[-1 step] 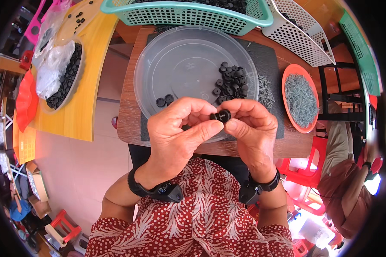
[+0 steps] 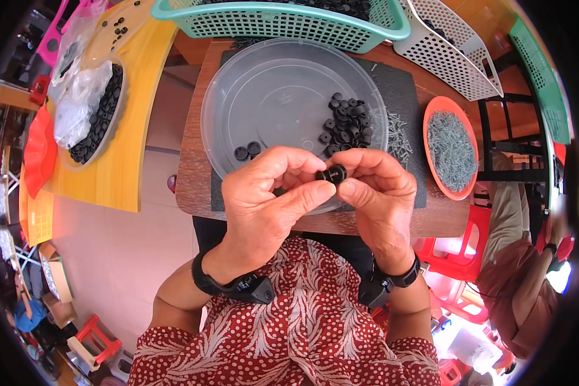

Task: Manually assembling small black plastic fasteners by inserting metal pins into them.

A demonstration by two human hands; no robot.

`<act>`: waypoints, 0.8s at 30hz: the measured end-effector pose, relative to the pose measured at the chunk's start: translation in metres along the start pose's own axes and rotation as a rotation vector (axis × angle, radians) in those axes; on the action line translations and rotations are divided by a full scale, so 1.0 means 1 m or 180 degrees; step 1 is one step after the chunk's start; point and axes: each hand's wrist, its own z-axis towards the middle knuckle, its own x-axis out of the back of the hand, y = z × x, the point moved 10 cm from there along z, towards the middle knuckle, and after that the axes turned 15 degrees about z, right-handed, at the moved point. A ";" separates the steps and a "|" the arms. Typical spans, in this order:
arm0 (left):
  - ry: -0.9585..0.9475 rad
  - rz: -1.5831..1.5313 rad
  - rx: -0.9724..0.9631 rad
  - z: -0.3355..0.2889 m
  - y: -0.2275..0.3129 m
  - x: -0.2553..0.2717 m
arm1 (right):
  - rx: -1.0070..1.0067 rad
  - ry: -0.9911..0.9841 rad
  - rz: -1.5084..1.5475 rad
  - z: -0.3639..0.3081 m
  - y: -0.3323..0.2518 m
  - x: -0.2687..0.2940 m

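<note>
Between my two hands is a small black round plastic part (image 2: 332, 174), with a wider disc at its right end. My left hand (image 2: 264, 199) pinches its left side with thumb and forefinger. On the other side, the thumb and fingertips of my right hand (image 2: 383, 199) close on the disc end. Both hands are over the near rim of a round clear plastic tub (image 2: 270, 83). Inside the tub, a pile of black round parts (image 2: 349, 122) lies at the right. A few black caps (image 2: 246, 152) sit near its left front, and my hands hide some of the rim.
Loose screws (image 2: 399, 138) lie on a dark mat right of the tub, beside an orange dish (image 2: 452, 148) full of screws. A green basket (image 2: 289, 26) and a white basket (image 2: 450, 51) stand behind. Leftward is a yellow table (image 2: 119, 186); a person (image 2: 521, 276) is at right.
</note>
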 end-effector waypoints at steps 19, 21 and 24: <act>-0.0088 0.0371 -0.0154 0.001 0.007 -0.002 | 0.0550 -0.0302 -0.0671 -0.005 -0.014 -0.010; -0.0097 0.0208 -0.0085 0.001 0.006 -0.002 | 0.0432 -0.0201 -0.0519 -0.006 -0.012 -0.011; -0.0322 0.0307 -0.0063 0.002 0.006 -0.006 | 0.0330 -0.0077 -0.0429 -0.008 -0.012 -0.008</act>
